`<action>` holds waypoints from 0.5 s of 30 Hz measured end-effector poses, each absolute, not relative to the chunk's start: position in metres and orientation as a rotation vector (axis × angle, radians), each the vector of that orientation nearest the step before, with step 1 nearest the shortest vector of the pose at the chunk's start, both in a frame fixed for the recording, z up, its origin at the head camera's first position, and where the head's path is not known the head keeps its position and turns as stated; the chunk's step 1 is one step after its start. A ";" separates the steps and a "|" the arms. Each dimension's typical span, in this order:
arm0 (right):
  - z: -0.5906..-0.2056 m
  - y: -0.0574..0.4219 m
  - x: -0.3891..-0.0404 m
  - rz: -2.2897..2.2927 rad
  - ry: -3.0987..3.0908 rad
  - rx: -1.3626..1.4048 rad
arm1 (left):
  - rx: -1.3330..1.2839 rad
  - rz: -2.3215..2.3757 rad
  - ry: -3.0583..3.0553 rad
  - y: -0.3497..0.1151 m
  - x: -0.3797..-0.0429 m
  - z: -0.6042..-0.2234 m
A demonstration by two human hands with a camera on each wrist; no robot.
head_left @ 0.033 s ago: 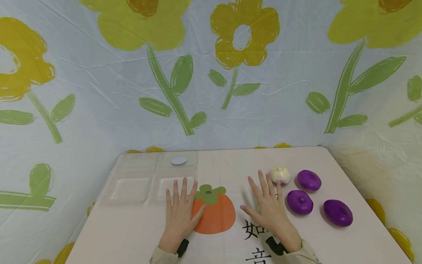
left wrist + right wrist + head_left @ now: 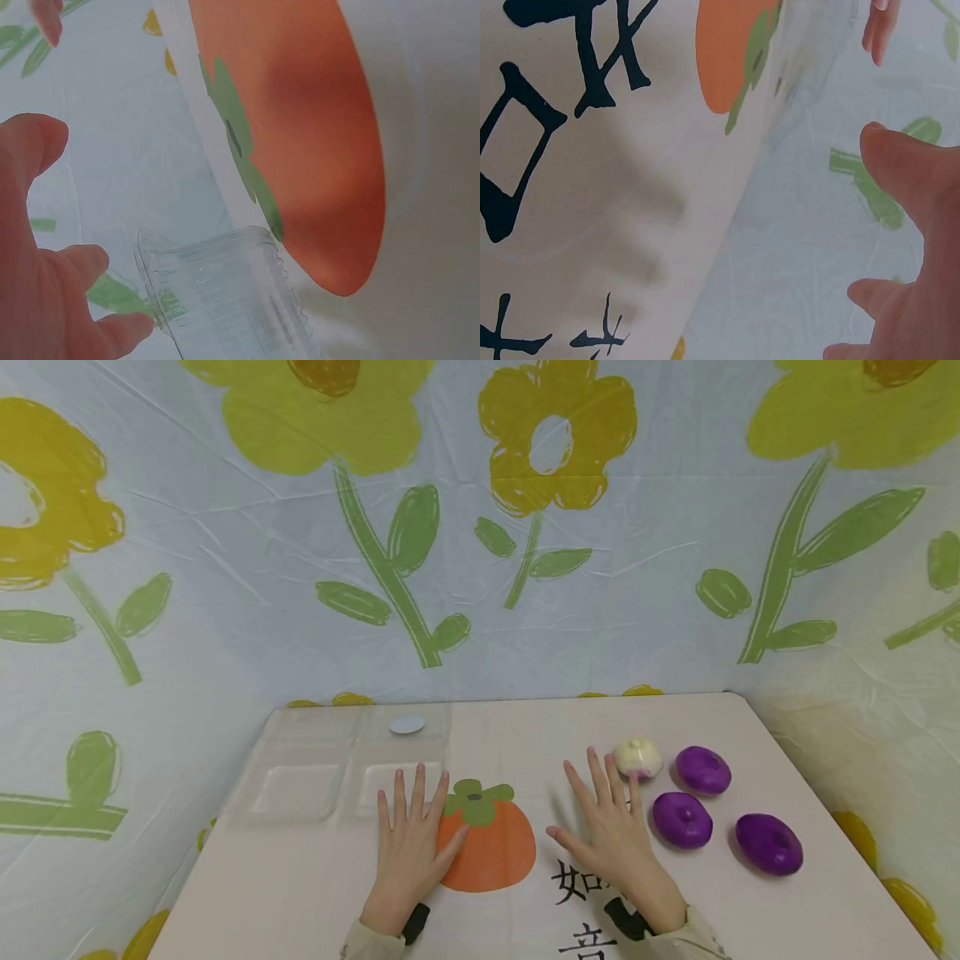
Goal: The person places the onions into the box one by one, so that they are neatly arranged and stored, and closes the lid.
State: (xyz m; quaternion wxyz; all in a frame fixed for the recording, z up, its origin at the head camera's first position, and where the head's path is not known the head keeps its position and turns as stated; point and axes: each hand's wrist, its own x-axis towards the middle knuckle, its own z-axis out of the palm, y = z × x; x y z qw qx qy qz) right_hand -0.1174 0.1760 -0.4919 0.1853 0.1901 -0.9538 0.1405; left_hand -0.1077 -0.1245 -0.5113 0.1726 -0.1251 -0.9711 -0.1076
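Observation:
My left hand (image 2: 411, 856) is held palm down with fingers spread, over the printed orange persimmon's left edge and just in front of a clear plastic tray (image 2: 347, 768). It holds nothing. Fingers fanned out, my right hand (image 2: 618, 843) hovers over the printed characters, also holding nothing. Its little finger overlaps a cream-white bulb with a purplish base (image 2: 637, 755) in the head view; whether they touch I cannot tell. To the right of that hand lie three glossy purple onion-like bulbs: a back one (image 2: 702, 770), a near one (image 2: 682, 820) and a right one (image 2: 768, 844).
The tray has several compartments; a small white oval piece (image 2: 407, 724) lies in its back right one. A pale cloth (image 2: 487, 922) with a persimmon print (image 2: 495, 852) covers the table. Flower-printed curtains (image 2: 600, 635) hang behind and at both sides.

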 end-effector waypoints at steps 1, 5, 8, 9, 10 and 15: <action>-0.496 0.177 -0.118 0.393 -2.675 0.545 | -0.355 -0.306 -2.754 -0.125 -0.107 -0.511; -0.494 0.177 -0.116 0.401 -2.657 0.549 | -0.360 -0.314 -2.741 -0.125 -0.106 -0.511; -0.490 0.176 -0.114 0.396 -2.674 0.531 | -0.366 -0.316 -2.724 -0.126 -0.105 -0.511; -0.490 0.176 -0.114 0.394 -2.685 0.525 | -0.368 -0.312 -2.717 -0.126 -0.105 -0.510; -0.489 0.176 -0.114 0.398 -2.695 0.519 | -0.371 -0.309 -2.711 -0.126 -0.105 -0.510; -0.484 0.178 -0.114 0.408 -2.717 0.499 | -0.384 -0.303 -2.702 -0.127 -0.105 -0.507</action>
